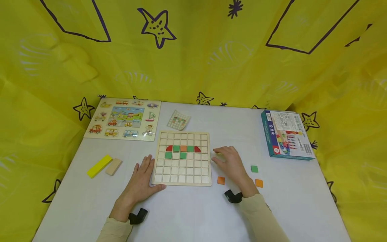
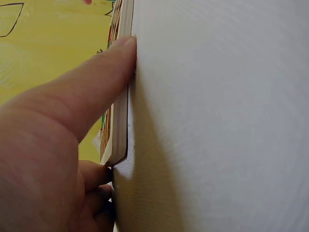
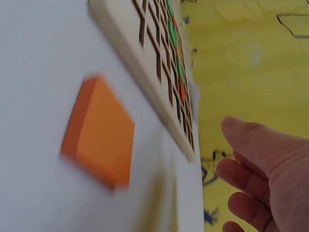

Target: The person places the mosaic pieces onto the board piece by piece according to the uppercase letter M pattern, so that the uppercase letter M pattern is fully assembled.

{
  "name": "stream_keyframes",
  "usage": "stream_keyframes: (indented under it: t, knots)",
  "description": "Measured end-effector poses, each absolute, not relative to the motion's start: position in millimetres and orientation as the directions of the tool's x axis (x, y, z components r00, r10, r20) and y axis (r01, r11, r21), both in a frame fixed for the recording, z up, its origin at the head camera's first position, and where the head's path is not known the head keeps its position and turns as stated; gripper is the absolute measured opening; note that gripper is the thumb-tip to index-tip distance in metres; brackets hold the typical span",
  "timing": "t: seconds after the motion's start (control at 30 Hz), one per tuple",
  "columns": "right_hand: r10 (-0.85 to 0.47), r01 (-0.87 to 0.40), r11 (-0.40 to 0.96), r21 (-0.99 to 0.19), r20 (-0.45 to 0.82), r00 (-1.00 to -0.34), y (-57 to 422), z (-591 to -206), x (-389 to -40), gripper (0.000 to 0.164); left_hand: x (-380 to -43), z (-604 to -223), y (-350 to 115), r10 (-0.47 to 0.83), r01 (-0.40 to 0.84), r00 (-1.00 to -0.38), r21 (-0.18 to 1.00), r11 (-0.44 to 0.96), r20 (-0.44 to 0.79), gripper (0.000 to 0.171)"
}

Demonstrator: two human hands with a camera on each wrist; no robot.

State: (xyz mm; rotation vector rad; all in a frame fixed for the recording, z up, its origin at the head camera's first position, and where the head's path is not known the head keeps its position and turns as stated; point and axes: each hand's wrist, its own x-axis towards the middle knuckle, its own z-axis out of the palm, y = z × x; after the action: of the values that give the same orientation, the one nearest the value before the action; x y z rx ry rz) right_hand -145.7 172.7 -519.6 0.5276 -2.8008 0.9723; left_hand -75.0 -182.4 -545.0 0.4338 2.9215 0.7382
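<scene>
A wooden grid board [image 1: 181, 171] lies in the middle of the table. One row holds two red rounded tiles [image 1: 197, 149], two green tiles [image 1: 190, 149] and an orange tile [image 1: 183, 148] between the greens. Two more green tiles [image 1: 182, 155] sit in the row below. My left hand [image 1: 139, 183] rests at the board's near left corner, fingers along the left side and thumb [image 2: 128, 48] against the near edge. Just right of the board, my right hand [image 1: 231, 164] hovers with loosely bent fingers, and no tile shows in it. Below it lies a loose orange tile [image 3: 104, 133].
Right of the right hand are a loose green tile [image 1: 254, 169] and another orange tile [image 1: 259, 183]. A pattern card [image 1: 179, 120] lies behind the board. A picture puzzle [image 1: 122, 119], a yellow block [image 1: 99, 166] and a plain wooden block [image 1: 113, 167] are left; a box [image 1: 287, 134] is right.
</scene>
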Motion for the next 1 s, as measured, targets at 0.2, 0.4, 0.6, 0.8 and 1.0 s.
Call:
stream_keyframes:
  t: [0.2, 0.4, 0.6, 0.8, 1.0]
  knots:
    - [-0.234, -0.32, 0.742, -0.589, 0.22, -0.947, 214.4, -520.9, -137.7, 0.036, -75.2, -544.7, -182.5, 0.299, 0.255, -0.954, 0.475, 0.842, -0.018, 0.11]
    - [-0.185, -0.266, 0.773, -0.576, 0.196, -0.963, 252.9, -522.4, -125.5, 0.034, -75.7, -544.4, -182.9, 0.303, 0.26, -0.953, 0.474, 0.841, -0.016, 0.111]
    - [-0.14, -0.224, 0.817, -0.532, 0.193, -0.971, 282.5, -523.9, -111.9, 0.034, -76.2, -544.8, -183.0, 0.302, 0.255, -0.953, 0.48, 0.84, -0.021, 0.111]
    - [-0.086, -0.14, 0.838, -0.527, 0.126, -0.988, 298.8, -525.8, -99.9, 0.035, -76.4, -546.8, -183.5, 0.295, 0.246, -0.955, 0.477, 0.844, -0.03, 0.111]
    - [-0.064, -0.084, 0.846, -0.526, 0.057, -0.996, 303.5, -525.6, -93.9, 0.035, -76.0, -547.9, -183.4, 0.295, 0.246, -0.955, 0.481, 0.842, -0.027, 0.111]
